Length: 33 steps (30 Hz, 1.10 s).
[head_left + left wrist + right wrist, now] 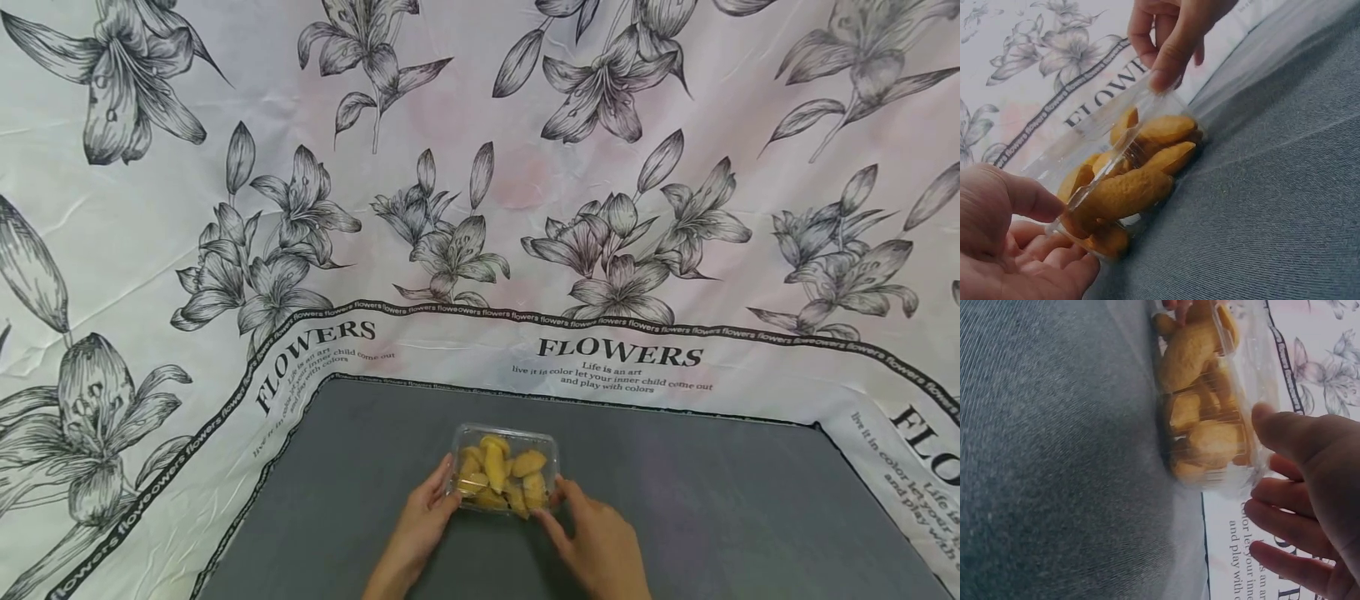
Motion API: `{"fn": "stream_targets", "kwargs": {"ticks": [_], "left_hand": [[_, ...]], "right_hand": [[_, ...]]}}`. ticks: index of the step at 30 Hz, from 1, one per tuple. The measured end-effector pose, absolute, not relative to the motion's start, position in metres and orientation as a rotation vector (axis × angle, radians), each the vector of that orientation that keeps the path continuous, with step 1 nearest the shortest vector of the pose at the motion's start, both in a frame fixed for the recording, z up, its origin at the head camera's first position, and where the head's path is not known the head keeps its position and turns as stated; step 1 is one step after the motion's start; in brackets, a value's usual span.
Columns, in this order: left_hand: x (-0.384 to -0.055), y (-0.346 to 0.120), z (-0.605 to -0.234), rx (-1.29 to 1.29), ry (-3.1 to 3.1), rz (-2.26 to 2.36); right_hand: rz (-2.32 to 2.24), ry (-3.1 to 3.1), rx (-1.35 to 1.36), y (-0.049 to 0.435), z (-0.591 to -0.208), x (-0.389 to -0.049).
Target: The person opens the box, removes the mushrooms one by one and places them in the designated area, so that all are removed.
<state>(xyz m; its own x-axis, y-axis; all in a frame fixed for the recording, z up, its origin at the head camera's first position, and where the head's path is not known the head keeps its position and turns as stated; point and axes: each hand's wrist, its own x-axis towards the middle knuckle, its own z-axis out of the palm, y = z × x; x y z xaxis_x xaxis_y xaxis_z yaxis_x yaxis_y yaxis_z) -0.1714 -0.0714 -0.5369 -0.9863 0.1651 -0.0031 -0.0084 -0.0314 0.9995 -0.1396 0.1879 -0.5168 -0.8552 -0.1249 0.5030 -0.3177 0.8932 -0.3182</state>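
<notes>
- Clear container [551, 454]; on the grey surface [360, 467], between your hands; its walls keep the yellow pieces [495, 467] together
- Your left hand [422, 521]; pinches the left end
- Your right hand [600, 537]; lightly grips the right end, probably for balance
- Floral cloth [472, 333]; beyond

From my remote post I see the left hand [416, 533] grip a clear plastic box [510, 432] of yellow pieces [495, 468] while the right hand [600, 542] touches its opposite side, over a grey surface [720, 500] bordered by white cloth [450, 92] printed with flowers.
</notes>
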Motion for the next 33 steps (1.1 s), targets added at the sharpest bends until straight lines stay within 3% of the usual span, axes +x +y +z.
{"fn": "stream_targets", "kwargs": {"ticks": [25, 33], "left_hand": [[-0.178, -0.065, -0.526, -0.032, 2.175, 2.133], [-0.181, -0.066, -0.527, 0.002, 2.167, 2.169]], "right_hand": [[0.411, -2.218, 0.495, 0.187, -0.541, -0.158], [0.382, -2.186, 0.495, 0.185, -0.523, -0.167]]}}
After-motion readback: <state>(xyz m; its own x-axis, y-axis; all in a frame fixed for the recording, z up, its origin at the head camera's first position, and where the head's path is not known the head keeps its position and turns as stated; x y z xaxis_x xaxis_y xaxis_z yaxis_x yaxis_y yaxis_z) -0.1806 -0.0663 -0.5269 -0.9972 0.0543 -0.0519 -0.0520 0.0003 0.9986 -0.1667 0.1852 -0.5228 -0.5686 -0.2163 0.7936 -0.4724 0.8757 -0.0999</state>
